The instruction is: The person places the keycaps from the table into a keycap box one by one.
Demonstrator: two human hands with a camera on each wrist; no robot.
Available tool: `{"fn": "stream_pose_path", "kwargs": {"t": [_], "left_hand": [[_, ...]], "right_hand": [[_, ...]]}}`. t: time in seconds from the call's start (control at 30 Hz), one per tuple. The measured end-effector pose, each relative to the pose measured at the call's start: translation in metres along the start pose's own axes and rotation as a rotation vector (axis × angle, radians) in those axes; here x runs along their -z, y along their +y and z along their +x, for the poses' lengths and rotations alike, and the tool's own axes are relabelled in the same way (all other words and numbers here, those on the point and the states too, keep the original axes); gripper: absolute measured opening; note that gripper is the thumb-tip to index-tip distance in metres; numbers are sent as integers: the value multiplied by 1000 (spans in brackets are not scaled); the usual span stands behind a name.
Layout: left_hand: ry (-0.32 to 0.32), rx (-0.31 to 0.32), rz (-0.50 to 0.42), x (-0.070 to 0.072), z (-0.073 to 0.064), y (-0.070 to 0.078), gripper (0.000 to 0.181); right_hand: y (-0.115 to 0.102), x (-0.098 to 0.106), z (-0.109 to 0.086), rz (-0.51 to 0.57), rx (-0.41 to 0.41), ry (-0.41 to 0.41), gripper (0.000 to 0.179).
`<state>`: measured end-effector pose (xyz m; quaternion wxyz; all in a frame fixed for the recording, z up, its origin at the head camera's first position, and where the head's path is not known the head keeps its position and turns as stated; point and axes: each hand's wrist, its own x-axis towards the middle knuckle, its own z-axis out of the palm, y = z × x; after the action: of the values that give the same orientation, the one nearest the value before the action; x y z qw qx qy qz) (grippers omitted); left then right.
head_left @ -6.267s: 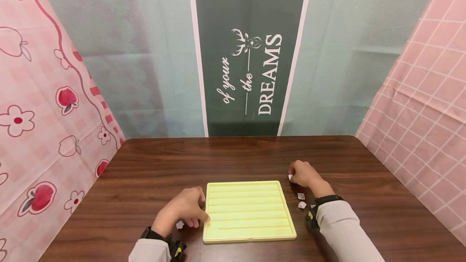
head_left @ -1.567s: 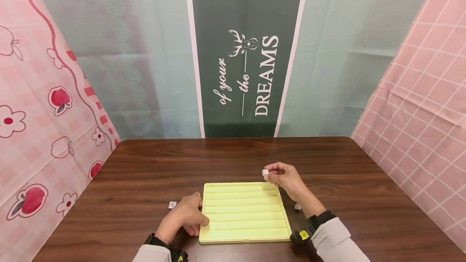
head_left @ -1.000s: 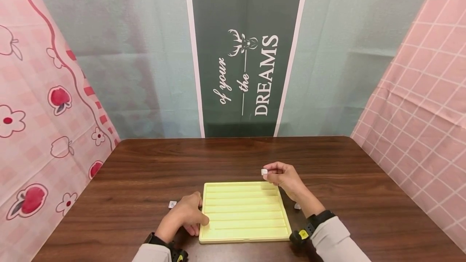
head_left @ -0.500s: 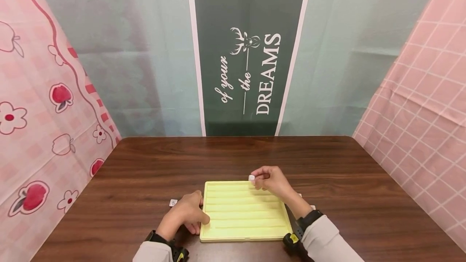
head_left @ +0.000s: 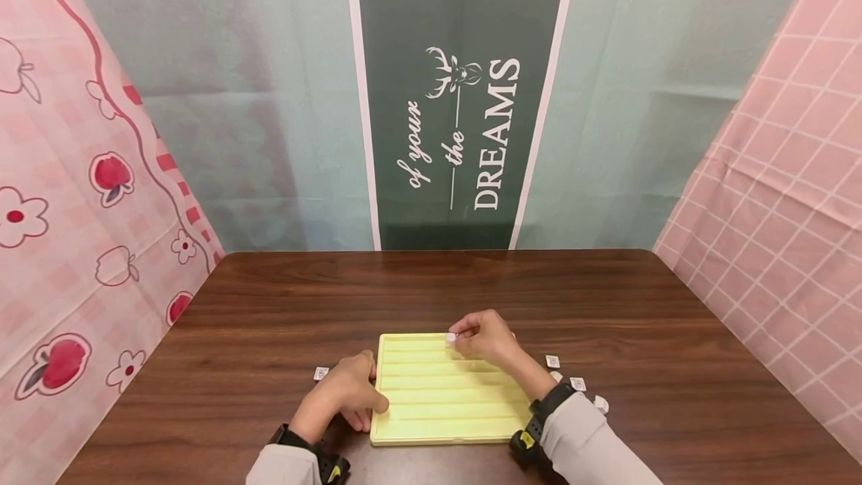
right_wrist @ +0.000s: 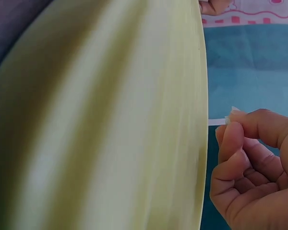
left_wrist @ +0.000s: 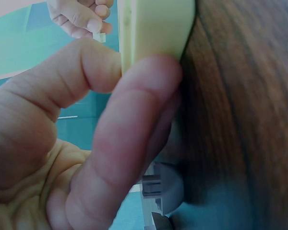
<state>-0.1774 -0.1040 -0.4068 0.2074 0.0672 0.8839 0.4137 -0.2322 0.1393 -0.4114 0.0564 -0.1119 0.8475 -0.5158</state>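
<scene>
A pale yellow ridged tray (head_left: 465, 404) lies on the table. My left hand (head_left: 346, 389) holds its left edge, and the left wrist view shows thumb and fingers on either side of the tray's rim (left_wrist: 156, 28). Over the far edge of the tray, my right hand (head_left: 486, 337) pinches a small white keycap-like piece (head_left: 450, 337) between thumb and fingertips. The right wrist view also shows this piece (right_wrist: 229, 119), mostly covered by the fingertips. Whether it touches the tray cannot be told.
On the table right of the tray lie several white pieces, one with a printed face (head_left: 552, 361), partly behind my right forearm. Another white piece (head_left: 321, 373) lies beside my left hand. A dark wood table (head_left: 269, 305) extends to a curtained backdrop.
My right hand gripped a white piece right of the tray, then carried it left and lowered it to the tray's far rim. My left hand stays on the left edge.
</scene>
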Motion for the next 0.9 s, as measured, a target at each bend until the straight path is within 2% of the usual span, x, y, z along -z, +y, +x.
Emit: {"fn": "stream_pose_path", "kwargs": {"t": [0.3,0.9], "left_hand": [[-1,-1,2,-1,-1,0,36],[1,5,-14,0,1,-1,36]], "right_hand": [[-7,-5,4,-26,13,-45,7],[-14,-16,19,-40,28,-67,7]]}}
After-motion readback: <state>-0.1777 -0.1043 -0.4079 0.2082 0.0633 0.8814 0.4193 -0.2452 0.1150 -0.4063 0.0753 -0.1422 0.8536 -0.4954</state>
